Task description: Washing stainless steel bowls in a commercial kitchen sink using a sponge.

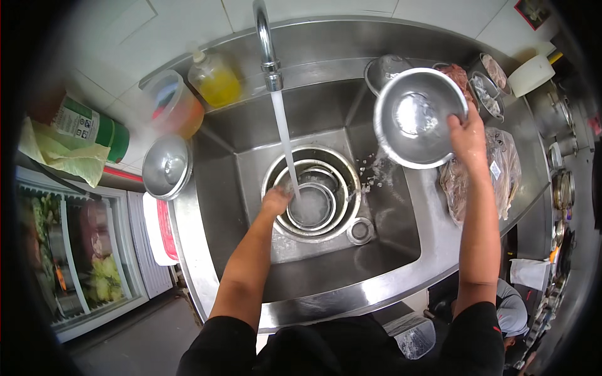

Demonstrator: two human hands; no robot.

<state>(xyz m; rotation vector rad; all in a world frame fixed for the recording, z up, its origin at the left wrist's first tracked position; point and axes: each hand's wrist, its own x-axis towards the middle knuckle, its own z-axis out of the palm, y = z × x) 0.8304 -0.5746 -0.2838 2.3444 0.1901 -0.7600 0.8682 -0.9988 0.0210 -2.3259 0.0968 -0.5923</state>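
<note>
My right hand (pixel 468 136) grips the rim of a round stainless steel bowl (pixel 418 117), held tilted over the right edge of the sink, its shiny inside towards me. My left hand (pixel 277 199) is at the left rim of nested metal bowls (pixel 349 174) in the steel sink (pixel 291 265); blur hides whether its fingers grip anything. Water runs from the chrome faucet (pixel 273 80) into a small metal bowl (pixel 310 207) within the nest. Drops and splashes show on the sink's right side, and the round drain (pixel 360 230) lies just right of the nest.
Left of the sink are a metal bowl (pixel 167 167), a plastic tub (pixel 174 105) and a pump bottle of yellow liquid (pixel 216 84). On the right counter lie a bag of raw meat (pixel 501 174) and bowls of food (pixel 487 96). Another person (pixel 511 308) is low at the lower right.
</note>
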